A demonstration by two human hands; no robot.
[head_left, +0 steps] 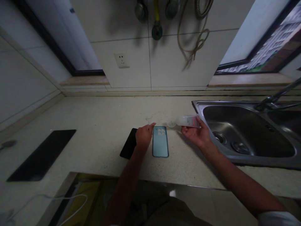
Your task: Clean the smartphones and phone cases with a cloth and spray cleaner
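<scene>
A light blue phone case (160,142) lies camera-cutout up on the pale countertop (98,125). A black phone (128,147) lies just left of it, partly under my left hand (144,135). That hand hovers between the two with fingers curled and the fingertips at the case's upper left corner. My right hand (196,135) holds a small clear bottle (188,121) on its side, its nozzle pointing left above the counter beside the case's top right corner.
A steel sink (246,135) with a faucet (275,97) sits right of my right hand. A black flat panel (43,153) lies at the left, a white cable (58,201) near the front edge. The tiled wall carries a socket (121,60) and hanging hoses (195,40).
</scene>
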